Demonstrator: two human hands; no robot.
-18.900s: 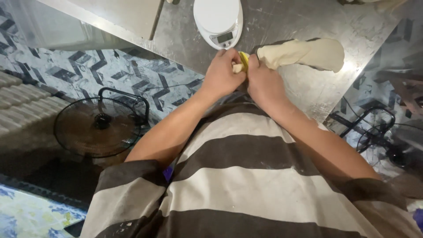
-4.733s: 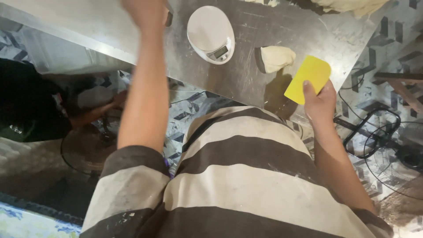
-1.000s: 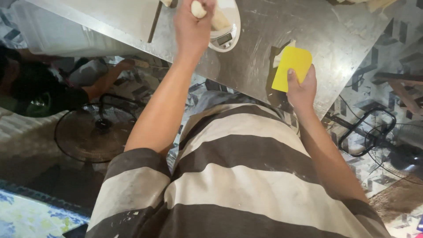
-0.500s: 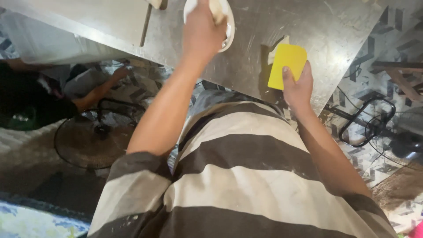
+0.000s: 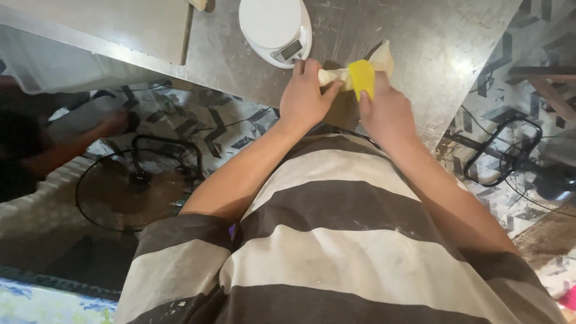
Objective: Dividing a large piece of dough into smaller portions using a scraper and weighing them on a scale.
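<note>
A pale lump of dough lies on the steel table near its front edge. My left hand pinches the stretched near end of the dough. My right hand grips a yellow plastic scraper and presses its edge down into the dough between the two hands. A white round kitchen scale sits just left of my left hand, with nothing on its plate.
A wooden board covers the table's left part. Below the table on the patterned floor stand a black fan at left and black cables at right. Another person's arm shows at far left.
My left hand has come off the scale and taken hold of the dough. My right hand has turned the scraper from flat to edge-down on the dough.
</note>
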